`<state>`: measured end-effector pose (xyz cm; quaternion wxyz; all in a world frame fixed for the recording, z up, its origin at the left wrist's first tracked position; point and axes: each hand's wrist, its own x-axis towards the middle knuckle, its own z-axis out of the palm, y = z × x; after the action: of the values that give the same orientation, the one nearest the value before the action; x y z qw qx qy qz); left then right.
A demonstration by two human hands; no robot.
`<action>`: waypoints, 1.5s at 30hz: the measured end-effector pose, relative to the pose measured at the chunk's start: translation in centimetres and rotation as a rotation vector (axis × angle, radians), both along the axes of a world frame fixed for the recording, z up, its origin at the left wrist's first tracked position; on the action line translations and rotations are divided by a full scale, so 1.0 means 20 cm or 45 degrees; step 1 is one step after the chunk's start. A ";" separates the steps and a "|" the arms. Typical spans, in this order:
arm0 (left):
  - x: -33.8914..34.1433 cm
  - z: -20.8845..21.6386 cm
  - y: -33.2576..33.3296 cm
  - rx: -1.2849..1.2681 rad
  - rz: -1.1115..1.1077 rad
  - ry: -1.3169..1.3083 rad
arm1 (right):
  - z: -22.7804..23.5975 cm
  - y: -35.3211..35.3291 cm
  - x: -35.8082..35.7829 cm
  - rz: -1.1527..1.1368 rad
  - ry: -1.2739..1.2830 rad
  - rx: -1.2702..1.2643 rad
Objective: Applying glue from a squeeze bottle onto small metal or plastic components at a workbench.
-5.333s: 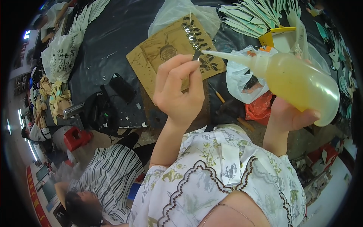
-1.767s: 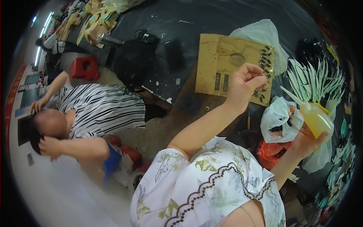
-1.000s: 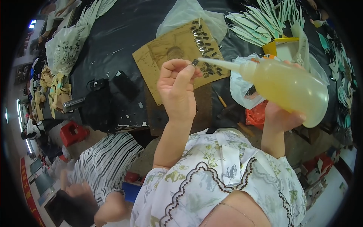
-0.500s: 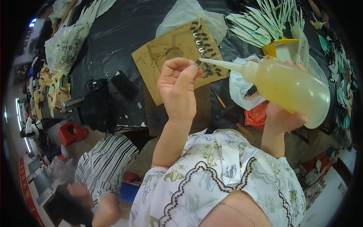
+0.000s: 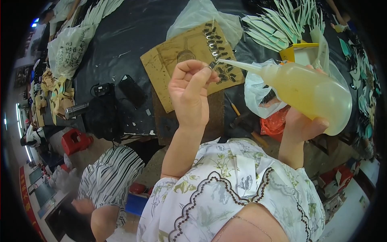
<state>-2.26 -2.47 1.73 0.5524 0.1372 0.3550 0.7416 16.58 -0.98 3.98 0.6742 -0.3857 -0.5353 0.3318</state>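
Note:
Between thumb and fingertips, my left hand [image 5: 189, 90] pinches a small black piece [image 5: 212, 65], its exact kind too small to tell. My right hand [image 5: 301, 126] is wrapped round a squeeze bottle [image 5: 312, 92] of yellowish liquid, tilted so its long thin nozzle [image 5: 240, 65] points left. The nozzle tip sits just right of the black piece, with a slight gap. Below both lies a brown cardboard sheet [image 5: 163, 56], where several similar black pieces [image 5: 213, 40] are set out in rows along its right side.
A clear plastic bag [image 5: 193, 20] lies behind the cardboard. To the right are a white bag [image 5: 254, 97], a red bag [image 5: 274, 125], a hammer [image 5: 252, 129], a yellow box [image 5: 300, 50] and pale strips [image 5: 270, 30]. A black case [image 5: 132, 90] lies left; a person in stripes [image 5: 111, 173] is lower left.
The bottle's nozzle tip has drawn back slightly to the right, away from the black piece, which now shows more fully. My left hand has barely moved. The person in stripes has shifted a little.

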 end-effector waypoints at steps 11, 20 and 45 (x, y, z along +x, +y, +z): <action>0.00 -0.03 -0.01 0.286 0.539 1.742 | 0.02 0.00 0.01 0.003 0.096 -0.047; 0.00 -0.06 0.01 0.480 0.736 1.945 | 0.06 -0.02 -0.02 0.096 -0.107 -0.072; -0.06 -0.75 0.02 -0.185 0.079 1.460 | -0.05 0.04 0.17 -0.183 0.302 -0.019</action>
<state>-3.43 -2.10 -13.23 0.2578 0.4683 0.6514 0.5384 19.97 -0.09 2.88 0.7519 -0.3861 -0.4203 0.3301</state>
